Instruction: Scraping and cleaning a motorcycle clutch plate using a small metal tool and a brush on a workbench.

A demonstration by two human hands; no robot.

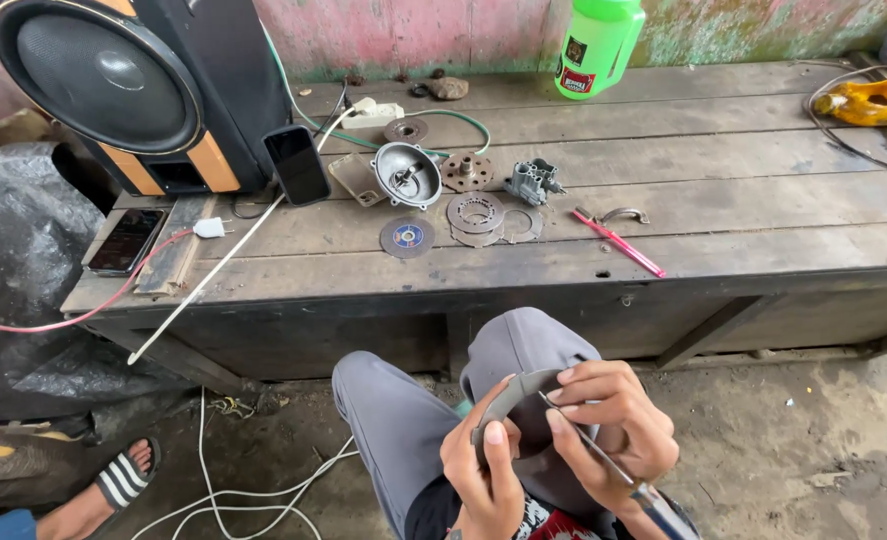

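Your left hand [484, 470] grips the curved gasket [520, 392] at 6 o'clock; right hand [609, 425] clasps the tool [604, 460]—scrape lightly, tip low, away from your fingers.

a green plastic jug [598, 42] with a dark label stands top centre-right; two dark-screened phones, one [298, 165] leaning on the speaker, one [126, 241] flat at left.

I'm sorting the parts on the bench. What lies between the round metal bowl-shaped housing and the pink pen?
In the head view, between the bowl-shaped housing and the pink pen lie a rusty flanged hub, a small grey valve block and flat ring gaskets.
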